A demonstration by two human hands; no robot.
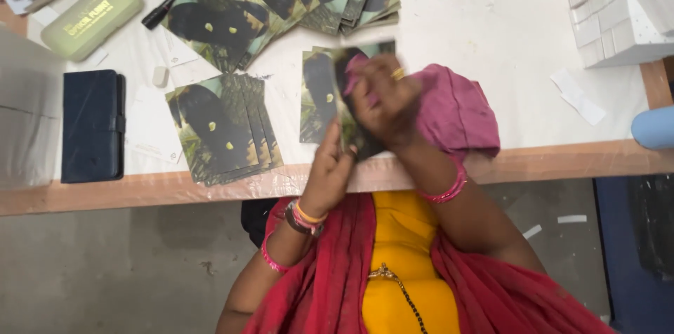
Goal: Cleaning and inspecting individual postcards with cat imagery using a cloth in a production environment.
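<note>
While my left hand (328, 172) pinches the lower edge of a dark printed card (351, 106) raised above the table's front edge (562, 160), my right hand (385, 99) presses a pink cloth (453, 109) against its face, fingers closed. Card stacks (221, 127) lie left; bare tabletop opens right, toward white boxes (618, 7).

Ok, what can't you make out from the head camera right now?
- Card in both hands: motion-blurred, print unreadable.
- Right hand: blurred, covers the card's face; grip unclear.
- Left hand: fingertips hidden behind the card.
- Pink cloth: hides the table beneath.
- White boxes: cut off by the frame edge.
</note>
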